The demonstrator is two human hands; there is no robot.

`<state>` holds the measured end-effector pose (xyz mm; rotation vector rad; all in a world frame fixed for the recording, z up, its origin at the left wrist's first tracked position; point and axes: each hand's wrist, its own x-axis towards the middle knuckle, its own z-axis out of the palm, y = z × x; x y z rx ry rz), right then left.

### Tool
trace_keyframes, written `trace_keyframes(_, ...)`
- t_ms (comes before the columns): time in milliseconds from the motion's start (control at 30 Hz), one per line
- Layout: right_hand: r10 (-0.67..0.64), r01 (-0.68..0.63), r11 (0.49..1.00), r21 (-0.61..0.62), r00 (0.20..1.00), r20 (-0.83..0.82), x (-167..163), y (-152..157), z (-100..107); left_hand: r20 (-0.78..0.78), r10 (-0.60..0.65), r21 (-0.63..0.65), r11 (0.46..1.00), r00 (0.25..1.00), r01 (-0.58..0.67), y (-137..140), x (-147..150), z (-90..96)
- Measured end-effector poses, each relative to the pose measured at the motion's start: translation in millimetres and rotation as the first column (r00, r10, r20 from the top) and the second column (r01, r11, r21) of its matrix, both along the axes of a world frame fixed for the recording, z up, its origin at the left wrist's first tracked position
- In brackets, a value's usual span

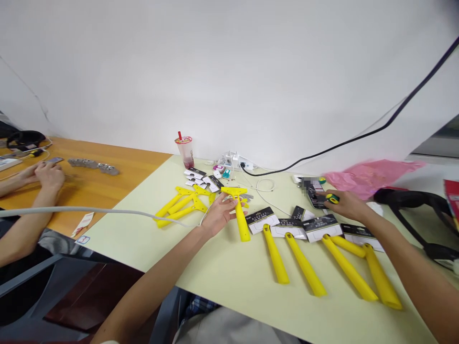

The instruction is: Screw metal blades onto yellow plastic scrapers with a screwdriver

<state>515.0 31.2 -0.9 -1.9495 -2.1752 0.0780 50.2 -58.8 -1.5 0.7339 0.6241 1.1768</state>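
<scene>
My left hand (pixel 219 215) is closed around a yellow scraper (pixel 242 220), holding it above the table with its wide head at the top and its handle pointing down. At the right, my right hand (pixel 346 204) grips what looks like a screwdriver with a yellow and dark green handle (pixel 332 198); its shaft is hidden. The fingers of that hand reach over a black package (pixel 316 195), partly blurred. Left of my left hand lies a group of yellow scrapers (pixel 181 206). Several more yellow scrapers (pixel 306 265) with black-and-white cards (pixel 263 220) lie in a row in front of me.
Behind the scrapers are loose cards (pixel 195 177), a drink cup (pixel 185 152) and a power strip (pixel 234 161) with cables. A pink bag (pixel 373 177) and black headgear (pixel 405 210) lie at the right. Another person's hands (pixel 49 176) rest at the orange table (pixel 132 165) on the left.
</scene>
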Motion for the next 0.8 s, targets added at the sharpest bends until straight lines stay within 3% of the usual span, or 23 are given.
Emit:
trace_keyframes(100,-0.020,0.021,0.998,-0.065,0.999,0.027,-0.1,3.0,0.5,0.001,-0.035,0.012,0.999,0.999,0.035,-0.3,0.3,-3.4)
trace_keyframes(800,-0.001,0.009,0.998,-0.056,0.991,0.135,7.1,61.7,1.4,0.008,-0.055,-0.068,0.996,0.998,0.055,-4.6,6.1,2.0)
